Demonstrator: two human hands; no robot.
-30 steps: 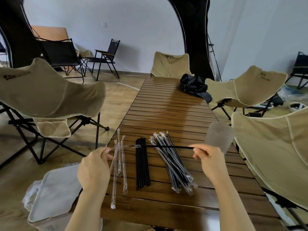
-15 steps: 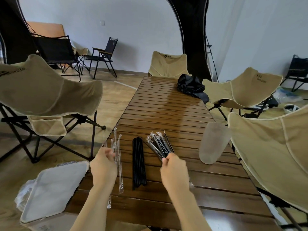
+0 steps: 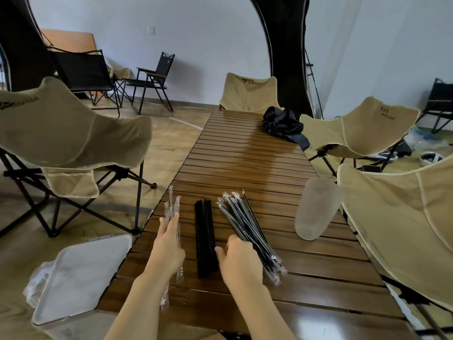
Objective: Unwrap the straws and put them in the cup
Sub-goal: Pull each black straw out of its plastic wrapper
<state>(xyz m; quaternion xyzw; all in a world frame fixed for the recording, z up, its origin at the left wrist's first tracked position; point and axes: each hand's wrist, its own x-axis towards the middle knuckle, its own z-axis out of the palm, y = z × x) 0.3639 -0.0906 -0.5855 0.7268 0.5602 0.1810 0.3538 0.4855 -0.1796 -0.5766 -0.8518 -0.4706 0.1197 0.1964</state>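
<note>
Straws (image 3: 230,217) lie sorted on our slatted table (image 3: 245,163), each kind within reach; the frosted cup (image 3: 316,212) stands at the right, no straw showing in it; the wrapped bundle (image 3: 247,224) fans beside it; the bare black row (image 3: 204,231) lies between; empty wrappers (image 3: 171,204) lie left, pinned under our left hand (image 3: 169,244), fingers straight; our right hand (image 3: 236,261) curls over the wrapped ends, whether pinching one we cannot tell.
</note>
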